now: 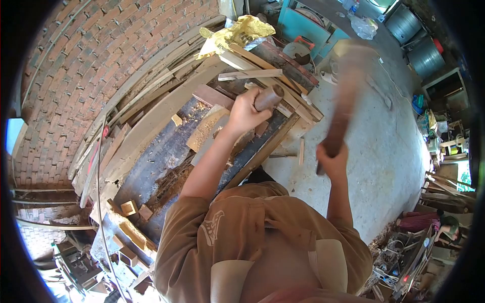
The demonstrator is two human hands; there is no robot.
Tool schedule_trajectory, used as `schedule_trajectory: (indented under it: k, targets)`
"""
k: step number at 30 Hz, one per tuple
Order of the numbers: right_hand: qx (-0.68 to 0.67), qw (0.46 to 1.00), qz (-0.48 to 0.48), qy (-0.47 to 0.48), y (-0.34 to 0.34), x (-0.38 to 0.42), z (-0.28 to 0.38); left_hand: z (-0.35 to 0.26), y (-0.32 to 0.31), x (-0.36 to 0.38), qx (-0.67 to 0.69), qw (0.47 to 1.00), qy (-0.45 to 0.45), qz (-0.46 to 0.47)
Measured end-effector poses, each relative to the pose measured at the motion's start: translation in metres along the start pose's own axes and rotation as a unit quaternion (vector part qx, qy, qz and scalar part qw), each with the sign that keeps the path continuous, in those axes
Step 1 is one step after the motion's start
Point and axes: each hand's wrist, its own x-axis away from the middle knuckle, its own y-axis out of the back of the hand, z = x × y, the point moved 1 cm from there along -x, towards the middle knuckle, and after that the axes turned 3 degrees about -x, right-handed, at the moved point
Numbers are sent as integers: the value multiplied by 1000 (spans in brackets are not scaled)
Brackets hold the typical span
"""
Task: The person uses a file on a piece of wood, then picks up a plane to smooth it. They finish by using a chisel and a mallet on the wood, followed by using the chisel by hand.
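Note:
My left hand [246, 112] is closed around the thick round handle of what looks like a chisel [270, 97]; its lower end is hidden by the hand. Just below that fist lies a wooden workpiece [206, 129] with sawdust and chips on it, on the dark workbench [156, 146]. A long brown wooden mallet [346, 96], smeared by motion, is gripped at its lower end by my right hand [333, 160]. It is raised over the floor to the right of the bench, apart from the chisel handle.
Long boards [136, 103] lie along the brick wall [101, 50]. A yellow sack [237, 35] rests at the bench's far end, near loose wood strips [250, 74]. Small wood blocks [130, 207] sit at the near left. Metal drums [423, 56] stand far right. A person [447, 224] appears at lower right.

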Motion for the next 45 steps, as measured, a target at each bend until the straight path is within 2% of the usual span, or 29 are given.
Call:
schedule_trajectory:
  k: [1,2,5,7,8,9,10,11,13,15,16,17,19,21,23,27,31,33,36,40,42,45]
  targets:
    - [105,992,65,20,-2,2,19,-1,-1,1,-7,1000,2,20]
    - [154,985,70,-12,-3,4,23,-4,2,1,-49,999,13,3]
    - [183,980,52,-52,22,-1,38,8,10,-4,-10,999,38,13]
    - [165,986,17,-31,25,-3,32,4,10,-3,-2,1000,28,3]
    - [27,998,-50,-25,23,-5,28,4,9,-2,-4,1000,24,11]
    - [-112,987,-116,-19,22,-6,27,3,8,-1,-7,1000,21,19]
    - [-199,972,-128,-10,15,-7,31,3,6,0,-6,1000,22,20]
    - [-198,972,-129,-12,9,-6,28,3,5,1,2,1000,24,17]
    - [-192,975,-89,64,-5,-7,9,4,5,-1,9,1000,22,13]
    - [-26,999,-8,25,-13,-1,-5,7,8,-1,7,1000,25,10]
    - [143,982,110,48,-10,0,10,8,10,-2,6,1000,26,4]
    - [142,982,113,49,-10,2,11,10,14,-4,-5,999,38,-2]
    - [21,972,146,-184,-8,8,6,13,19,-6,-17,999,49,-9]
    - [63,979,111,-162,-13,8,-14,17,22,-6,10,998,60,-21]
    - [29,967,80,-239,-16,10,-34,16,18,-3,14,999,49,-18]
    - [-51,953,96,-284,-32,17,-75,14,7,1,13,999,29,24]
    - [49,958,181,-219,-62,17,-106,12,8,1,-13,999,18,28]
    - [208,951,207,-100,-85,8,-116,14,11,2,5,999,25,21]
    - [243,937,245,-51,-128,-13,-141,17,14,4,21,999,26,10]
    - [293,913,279,-42,-168,-33,-138,16,11,9,5,1000,13,6]
    - [306,912,274,14,-190,-38,-154,14,10,9,2,1000,5,8]
    - [307,917,253,30,-202,-38,-159,9,9,9,7,1000,-4,8]
